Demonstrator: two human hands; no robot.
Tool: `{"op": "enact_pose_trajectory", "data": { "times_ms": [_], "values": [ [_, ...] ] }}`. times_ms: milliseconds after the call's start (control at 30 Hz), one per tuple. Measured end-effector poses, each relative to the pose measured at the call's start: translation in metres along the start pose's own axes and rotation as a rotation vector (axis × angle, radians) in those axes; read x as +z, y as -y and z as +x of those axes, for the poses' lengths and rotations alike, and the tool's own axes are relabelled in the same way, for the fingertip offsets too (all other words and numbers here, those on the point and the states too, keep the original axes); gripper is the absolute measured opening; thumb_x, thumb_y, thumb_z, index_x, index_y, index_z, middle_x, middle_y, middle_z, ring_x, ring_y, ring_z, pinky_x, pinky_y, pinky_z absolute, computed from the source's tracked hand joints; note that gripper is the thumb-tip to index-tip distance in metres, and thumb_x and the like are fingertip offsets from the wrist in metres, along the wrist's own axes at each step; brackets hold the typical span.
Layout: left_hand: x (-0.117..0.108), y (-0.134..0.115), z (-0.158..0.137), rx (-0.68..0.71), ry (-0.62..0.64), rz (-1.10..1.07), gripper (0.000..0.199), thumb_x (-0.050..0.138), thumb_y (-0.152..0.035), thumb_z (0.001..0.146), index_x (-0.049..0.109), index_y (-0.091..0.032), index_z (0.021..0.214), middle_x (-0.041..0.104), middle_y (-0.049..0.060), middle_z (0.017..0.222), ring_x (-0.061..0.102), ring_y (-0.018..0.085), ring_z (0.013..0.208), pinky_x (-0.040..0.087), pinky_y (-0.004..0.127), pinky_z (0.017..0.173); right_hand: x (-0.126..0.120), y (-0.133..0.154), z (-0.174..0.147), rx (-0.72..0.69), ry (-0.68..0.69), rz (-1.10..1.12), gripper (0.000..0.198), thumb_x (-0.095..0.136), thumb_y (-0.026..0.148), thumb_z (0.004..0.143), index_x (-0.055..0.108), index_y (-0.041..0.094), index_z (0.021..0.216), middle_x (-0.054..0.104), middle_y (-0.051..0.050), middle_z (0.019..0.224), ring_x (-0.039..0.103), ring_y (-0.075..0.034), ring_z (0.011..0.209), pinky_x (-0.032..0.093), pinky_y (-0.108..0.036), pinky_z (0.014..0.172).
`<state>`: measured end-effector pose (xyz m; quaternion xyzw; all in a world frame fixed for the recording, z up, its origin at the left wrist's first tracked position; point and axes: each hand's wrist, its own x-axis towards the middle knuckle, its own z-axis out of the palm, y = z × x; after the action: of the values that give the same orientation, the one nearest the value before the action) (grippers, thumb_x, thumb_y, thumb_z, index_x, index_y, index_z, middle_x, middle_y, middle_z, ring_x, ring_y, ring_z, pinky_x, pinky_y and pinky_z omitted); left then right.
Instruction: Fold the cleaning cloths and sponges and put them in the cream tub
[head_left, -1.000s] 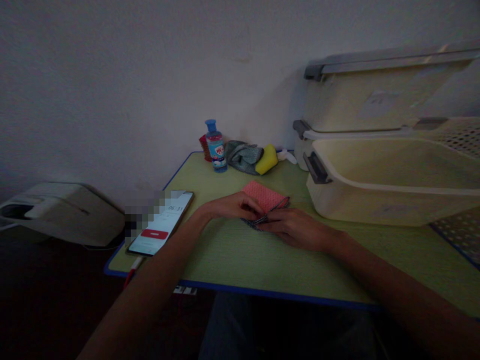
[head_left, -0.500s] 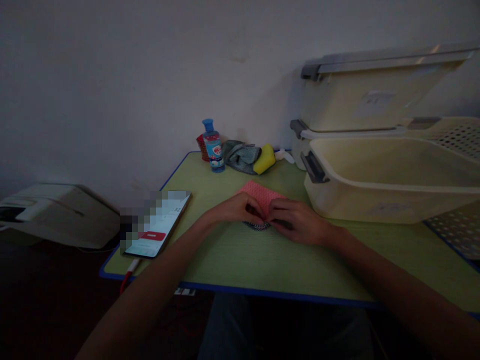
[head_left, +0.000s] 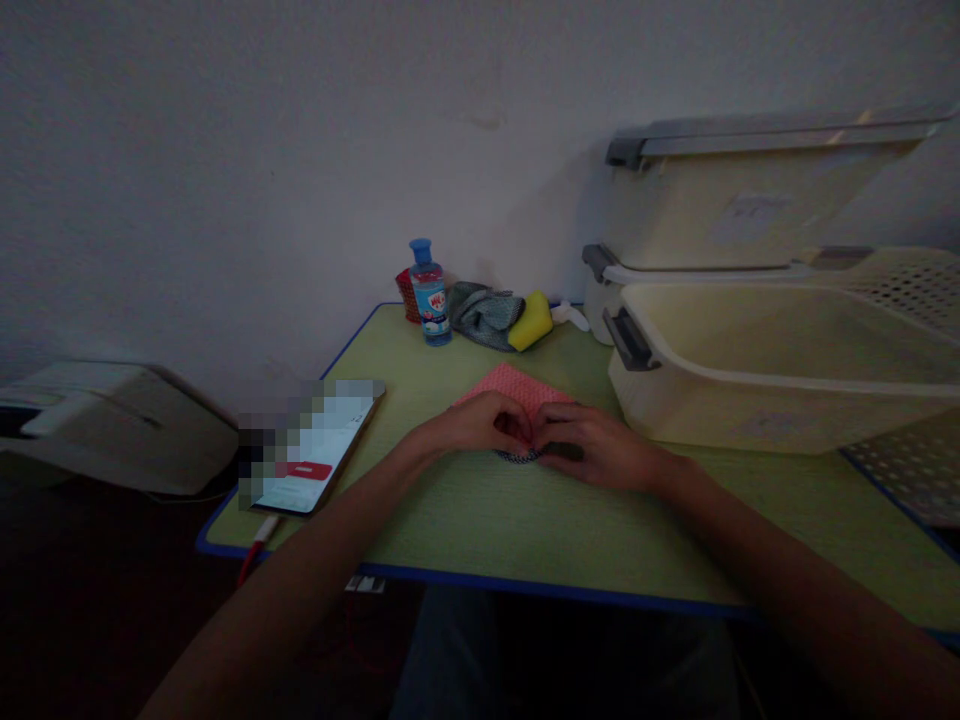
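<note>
A pink textured cloth (head_left: 514,385) lies on the green tabletop (head_left: 450,520) in front of me. Both hands meet at its near edge. My left hand (head_left: 487,422) pinches the cloth there with thumb and fingers. Opposite it, my right hand (head_left: 589,440) also has its fingertips closed on the cloth, almost touching the left ones. Below the fingertips shows the rim of a dark, white-patterned item (head_left: 519,456); the hands and cloth hide most of it, so its kind is unclear.
At the back stand a blue-capped bottle (head_left: 433,310), a red mesh item (head_left: 408,296), a grey cloth (head_left: 484,315), and a yellow sponge (head_left: 531,322). A phone (head_left: 322,450) with a red cable lies left. Cream plastic bins (head_left: 720,410) fill the right side.
The pink cloth shows more on the left, beside my left hand. My fingers have shifted slightly at its near edge, and less of the patterned item is visible.
</note>
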<state>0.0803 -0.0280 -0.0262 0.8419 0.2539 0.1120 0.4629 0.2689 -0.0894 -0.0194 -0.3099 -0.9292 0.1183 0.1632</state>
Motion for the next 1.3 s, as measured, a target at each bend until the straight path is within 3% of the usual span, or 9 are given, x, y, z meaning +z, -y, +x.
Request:
{"op": "enact_pose_trajectory", "data": {
  "times_ms": [200, 433, 833, 1000, 1067, 1200, 1233, 1300],
  "values": [
    [-0.007, -0.005, -0.006, 0.057, 0.081, -0.011, 0.010, 0.059, -0.018, 0.078, 0.063, -0.010, 0.081, 0.062, 0.001, 0.074, 0.054, 0.009, 0.068, 0.040, 0.020, 0.062, 0.005, 0.007, 0.002, 0.039, 0.008, -0.156, 0.014, 0.051, 0.024, 0.086, 0.062, 0.015, 0.089, 0.060, -0.006, 0.087, 0.056, -0.016, 0.079, 0.044, -0.028, 0.071],
    [-0.018, 0.000, -0.011, 0.013, 0.136, -0.103, 0.021, 0.070, -0.009, 0.061, 0.062, -0.012, 0.080, 0.062, -0.001, 0.074, 0.057, 0.009, 0.068, 0.044, 0.020, 0.064, 0.011, 0.011, 0.004, 0.070, 0.010, -0.248, 0.016, 0.051, 0.024, 0.086, 0.063, 0.015, 0.092, 0.061, -0.007, 0.086, 0.058, -0.016, 0.076, 0.044, -0.028, 0.067],
    [-0.006, -0.003, -0.011, 0.096, 0.105, 0.100, 0.012, 0.059, -0.003, 0.064, 0.059, -0.012, 0.071, 0.056, -0.004, 0.066, 0.050, 0.007, 0.061, 0.040, 0.017, 0.057, 0.015, 0.015, 0.007, 0.014, -0.041, -0.196, 0.016, 0.051, 0.014, 0.081, 0.062, 0.014, 0.092, 0.062, -0.006, 0.085, 0.056, -0.015, 0.077, 0.043, -0.027, 0.068],
    [-0.013, -0.009, -0.012, 0.066, 0.155, 0.047, 0.010, 0.065, -0.010, 0.066, 0.063, -0.012, 0.076, 0.063, 0.000, 0.073, 0.057, 0.010, 0.068, 0.044, 0.020, 0.064, 0.013, 0.013, 0.006, 0.006, -0.032, -0.124, 0.015, 0.050, 0.015, 0.083, 0.062, 0.015, 0.092, 0.060, -0.006, 0.086, 0.056, -0.014, 0.077, 0.041, -0.024, 0.066],
    [-0.015, -0.010, -0.011, 0.079, 0.084, 0.033, 0.009, 0.062, -0.013, 0.071, 0.064, -0.011, 0.080, 0.065, 0.002, 0.079, 0.059, 0.011, 0.074, 0.046, 0.022, 0.069, 0.011, 0.013, 0.006, 0.002, -0.029, -0.104, 0.014, 0.050, 0.015, 0.084, 0.062, 0.015, 0.091, 0.060, -0.006, 0.087, 0.055, -0.014, 0.079, 0.041, -0.024, 0.067],
    [-0.008, -0.004, -0.001, 0.104, -0.341, 0.155, 0.020, 0.047, -0.010, 0.079, 0.063, -0.011, 0.091, 0.063, 0.008, 0.101, 0.059, 0.015, 0.091, 0.047, 0.027, 0.081, 0.010, 0.015, 0.006, 0.012, -0.008, -0.133, 0.012, 0.051, 0.015, 0.084, 0.062, 0.014, 0.083, 0.059, -0.005, 0.083, 0.054, -0.013, 0.073, 0.040, -0.023, 0.064],
    [-0.005, -0.002, 0.002, 0.108, -0.398, 0.224, 0.023, 0.044, -0.010, 0.080, 0.062, -0.010, 0.095, 0.061, 0.010, 0.106, 0.058, 0.016, 0.096, 0.045, 0.029, 0.086, 0.010, 0.015, 0.006, 0.015, -0.006, -0.144, 0.012, 0.051, 0.015, 0.084, 0.062, 0.014, 0.082, 0.059, -0.004, 0.081, 0.054, -0.013, 0.072, 0.039, -0.023, 0.063],
    [0.004, 0.004, 0.007, 0.106, -0.398, 0.407, 0.026, 0.042, -0.013, 0.083, 0.059, -0.008, 0.102, 0.056, 0.014, 0.116, 0.053, 0.020, 0.108, 0.040, 0.033, 0.096, 0.010, 0.015, 0.005, 0.009, -0.011, -0.156, 0.013, 0.050, 0.016, 0.084, 0.063, 0.015, 0.084, 0.059, -0.004, 0.082, 0.054, -0.013, 0.072, 0.039, -0.023, 0.063]
  ]
}}
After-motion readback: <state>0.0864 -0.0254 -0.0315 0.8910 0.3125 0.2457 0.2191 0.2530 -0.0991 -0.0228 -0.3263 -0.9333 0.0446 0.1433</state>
